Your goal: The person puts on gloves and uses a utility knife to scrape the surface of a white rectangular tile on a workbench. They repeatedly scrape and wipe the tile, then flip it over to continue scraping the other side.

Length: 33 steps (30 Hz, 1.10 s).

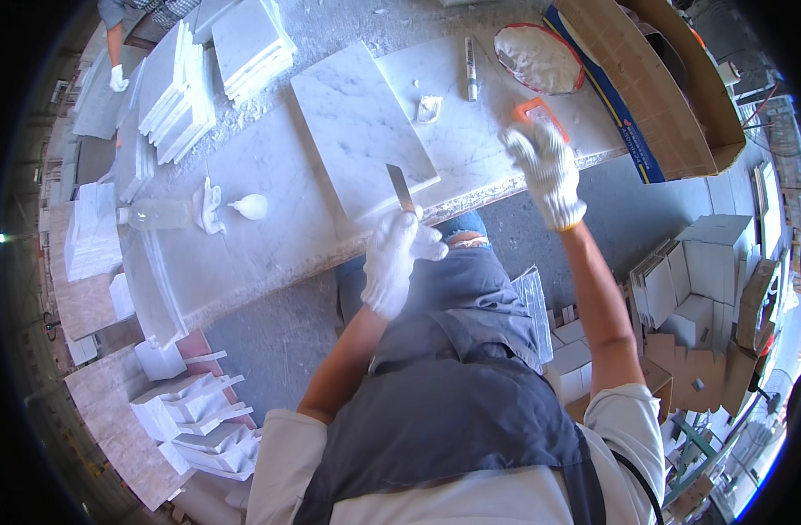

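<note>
A flat metal blade (400, 185) is clamped in the gloved left hand (392, 264), which is held at the near table edge with its forearm angled far and right, the blade being pointed far and slightly left over the near end of a marble slab (361, 131). The gloved right hand (545, 171) is stretched farther out on the right, fingers directed toward an orange tool (543, 114); whether that tool is gripped cannot be told.
</note>
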### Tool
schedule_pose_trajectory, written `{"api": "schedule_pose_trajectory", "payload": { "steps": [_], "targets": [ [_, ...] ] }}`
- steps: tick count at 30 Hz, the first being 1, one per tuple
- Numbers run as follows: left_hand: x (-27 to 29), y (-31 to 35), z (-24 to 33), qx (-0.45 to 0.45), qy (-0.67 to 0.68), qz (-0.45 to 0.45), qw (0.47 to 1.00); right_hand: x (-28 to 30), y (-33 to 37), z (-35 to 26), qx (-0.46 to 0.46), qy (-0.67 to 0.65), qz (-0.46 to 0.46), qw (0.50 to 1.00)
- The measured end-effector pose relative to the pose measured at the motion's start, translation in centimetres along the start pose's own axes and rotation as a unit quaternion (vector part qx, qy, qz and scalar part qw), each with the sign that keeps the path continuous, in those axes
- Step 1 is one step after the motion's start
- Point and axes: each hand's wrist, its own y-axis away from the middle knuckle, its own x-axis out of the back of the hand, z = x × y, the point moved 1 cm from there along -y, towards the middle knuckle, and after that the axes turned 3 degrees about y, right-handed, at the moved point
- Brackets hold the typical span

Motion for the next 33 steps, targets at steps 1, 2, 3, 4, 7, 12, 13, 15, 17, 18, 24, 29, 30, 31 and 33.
{"api": "schedule_pose_trajectory", "payload": {
  "steps": [1, 2, 3, 4, 7, 12, 13, 15, 17, 18, 24, 29, 30, 31, 33],
  "targets": [
    [0.2, 0.3, 0.0, 0.015, -0.031, 0.008, 0.999, 0.5, -1.9, 0.0, 0.125, 0.144, 0.105, 0.976],
    [0.2, 0.5, -0.1, 0.018, -0.034, -0.002, 0.999, 0.8, -3.6, 0.1, 0.150, 0.171, 0.119, 0.966],
    [0.2, 0.8, -0.3, 0.018, -0.054, -0.008, 0.998, 1.0, -5.1, 0.1, 0.206, 0.187, 0.145, 0.949],
    [0.1, 1.1, -0.7, 0.022, -0.080, 0.001, 0.997, 1.0, -6.7, 0.1, 0.187, 0.241, 0.129, 0.944],
    [-0.1, 1.9, -1.8, 0.057, -0.125, 0.001, 0.991, 0.7, -10.7, -0.2, 0.185, 0.335, 0.113, 0.917],
    [0.1, 2.6, -3.1, 0.093, -0.117, -0.024, 0.989, 0.2, -14.0, -0.2, 0.149, 0.365, 0.067, 0.917],
    [0.1, 2.6, -3.2, 0.086, -0.115, -0.027, 0.989, 0.4, -14.2, -0.2, 0.141, 0.369, 0.051, 0.917],
    [0.2, 2.3, -3.4, 0.086, -0.115, -0.029, 0.989, 1.3, -14.2, -0.3, 0.165, 0.360, 0.074, 0.915],
    [0.2, 1.9, -3.4, 0.081, -0.124, -0.031, 0.988, 2.8, -14.0, -0.6, 0.171, 0.367, 0.074, 0.912],
    [0.1, 1.7, -3.4, 0.071, -0.124, -0.037, 0.989, 3.7, -13.6, -0.8, 0.188, 0.343, 0.105, 0.914],
    [-0.9, -0.3, -2.7, 0.077, -0.118, -0.062, 0.988, 6.3, -6.7, -1.4, 0.180, 0.041, 0.179, 0.966],
    [-2.5, -2.6, -2.4, 0.094, -0.162, -0.045, 0.981, 0.4, 4.3, 0.9, -0.041, -0.270, 0.022, 0.962],
    [-2.9, -3.1, -2.4, 0.092, -0.167, -0.044, 0.981, -0.8, 5.7, 1.3, -0.096, -0.313, 0.013, 0.945],
    [-3.2, -3.6, -2.5, 0.086, -0.153, -0.054, 0.983, -1.9, 6.7, 1.7, -0.126, -0.318, 0.022, 0.940],
    [-3.5, -4.7, -2.6, 0.082, -0.205, -0.023, 0.975, -3.1, 8.4, 2.2, -0.140, -0.370, 0.015, 0.918]
  ]
}}
